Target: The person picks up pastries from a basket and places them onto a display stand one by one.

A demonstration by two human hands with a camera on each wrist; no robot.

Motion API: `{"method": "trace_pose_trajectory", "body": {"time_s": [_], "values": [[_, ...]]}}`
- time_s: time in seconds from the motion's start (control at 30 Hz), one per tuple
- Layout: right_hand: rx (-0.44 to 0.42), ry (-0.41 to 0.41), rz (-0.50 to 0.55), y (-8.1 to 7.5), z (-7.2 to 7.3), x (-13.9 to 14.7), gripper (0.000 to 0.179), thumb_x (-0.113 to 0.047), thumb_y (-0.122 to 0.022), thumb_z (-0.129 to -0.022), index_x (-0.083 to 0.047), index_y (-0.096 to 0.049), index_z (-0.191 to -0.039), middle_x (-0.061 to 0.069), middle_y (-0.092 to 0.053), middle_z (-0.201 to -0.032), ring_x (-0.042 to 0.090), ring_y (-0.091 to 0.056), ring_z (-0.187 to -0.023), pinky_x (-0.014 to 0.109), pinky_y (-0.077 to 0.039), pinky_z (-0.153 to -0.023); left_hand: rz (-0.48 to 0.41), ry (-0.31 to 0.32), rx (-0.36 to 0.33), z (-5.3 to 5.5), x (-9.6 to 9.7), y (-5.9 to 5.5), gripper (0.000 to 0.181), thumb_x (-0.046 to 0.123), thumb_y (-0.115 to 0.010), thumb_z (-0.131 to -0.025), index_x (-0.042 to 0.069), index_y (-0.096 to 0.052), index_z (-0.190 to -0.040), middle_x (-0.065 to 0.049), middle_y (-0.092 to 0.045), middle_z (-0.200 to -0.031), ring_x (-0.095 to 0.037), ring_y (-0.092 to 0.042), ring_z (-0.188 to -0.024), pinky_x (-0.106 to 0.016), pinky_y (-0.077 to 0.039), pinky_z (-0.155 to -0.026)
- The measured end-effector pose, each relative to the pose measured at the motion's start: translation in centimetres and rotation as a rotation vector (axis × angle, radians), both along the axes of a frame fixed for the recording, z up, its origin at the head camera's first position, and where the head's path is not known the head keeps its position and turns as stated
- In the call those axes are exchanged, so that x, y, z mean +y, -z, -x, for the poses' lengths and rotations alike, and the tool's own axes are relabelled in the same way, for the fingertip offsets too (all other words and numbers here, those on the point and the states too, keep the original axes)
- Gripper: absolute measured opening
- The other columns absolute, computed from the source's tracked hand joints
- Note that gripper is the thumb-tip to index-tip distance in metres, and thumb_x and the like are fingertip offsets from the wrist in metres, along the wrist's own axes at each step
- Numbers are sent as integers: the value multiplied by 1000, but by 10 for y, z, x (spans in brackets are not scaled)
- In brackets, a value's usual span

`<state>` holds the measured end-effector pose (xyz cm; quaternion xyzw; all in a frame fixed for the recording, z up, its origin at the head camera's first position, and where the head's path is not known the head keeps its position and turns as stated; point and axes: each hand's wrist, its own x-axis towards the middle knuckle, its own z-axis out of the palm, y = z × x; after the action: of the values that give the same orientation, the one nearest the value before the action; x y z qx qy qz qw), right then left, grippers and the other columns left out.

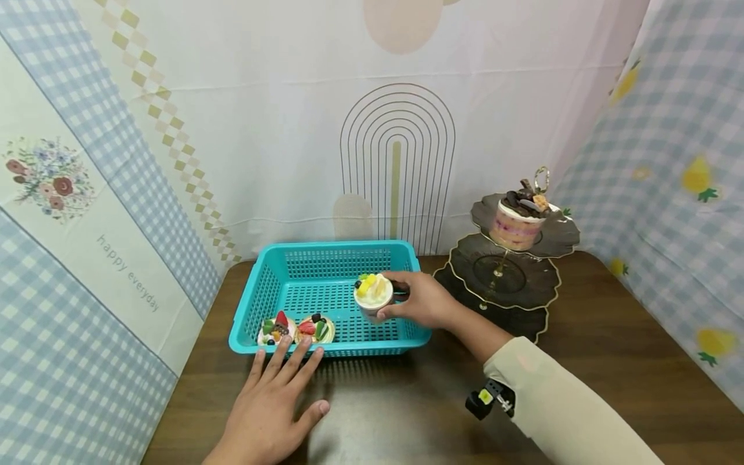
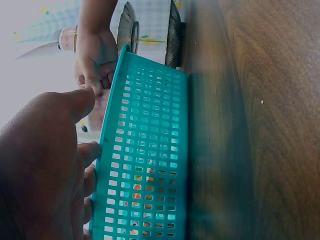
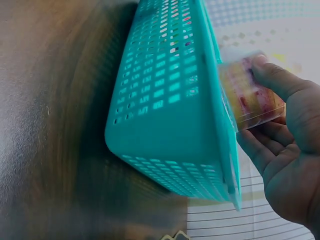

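In the head view my right hand [image 1: 421,298] grips a small layered dessert cup [image 1: 374,294] topped with cream and yellow fruit, held over the right half of a turquoise plastic basket [image 1: 267,265]. The right wrist view shows the thumb and fingers around the clear side of the dessert cup [image 3: 250,92], its pink and yellow layers showing. My left hand [image 1: 270,400] lies with fingers spread, fingertips at the basket's front rim. Just behind those fingertips, inside the basket, sit two fruit-topped desserts: one dessert [image 1: 276,328] with strawberry and another dessert [image 1: 316,328] beside it.
A dark tiered stand [image 1: 506,278] with gold edges is to the right, behind my right forearm. On its top tier rests a layered cake [image 1: 517,223] with chocolate pieces. Everything stands on a brown wooden table [image 1: 395,413], with a patterned cloth [image 1: 279,161] hanging behind.
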<state>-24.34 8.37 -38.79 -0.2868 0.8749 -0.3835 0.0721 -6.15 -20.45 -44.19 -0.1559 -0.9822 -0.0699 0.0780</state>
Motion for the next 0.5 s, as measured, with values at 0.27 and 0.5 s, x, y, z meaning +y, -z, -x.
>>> {"method": "trace_pose_trajectory", "body": {"time_s": [0.27,0.5], "values": [[-17,40,69,-13,-7,23,78,-29,-89,-82,-7,-55,-148,10,-66,-134,24,-63,-123,40,-57,-94,-10,9,9,0,0,0,76,62,-56,-99,28,-32,-162,2,-22,-169,-30,-13,-156,-61,-6,-122],[-9,70,68,-18,-10,45,78,-28,-88,-84,-4,-52,-149,12,-67,-132,24,-65,-120,38,-58,-91,-6,16,32,0,-1,1,76,62,-57,-98,27,-34,-162,1,-24,-168,-31,-16,-155,-63,-9,-121]]}}
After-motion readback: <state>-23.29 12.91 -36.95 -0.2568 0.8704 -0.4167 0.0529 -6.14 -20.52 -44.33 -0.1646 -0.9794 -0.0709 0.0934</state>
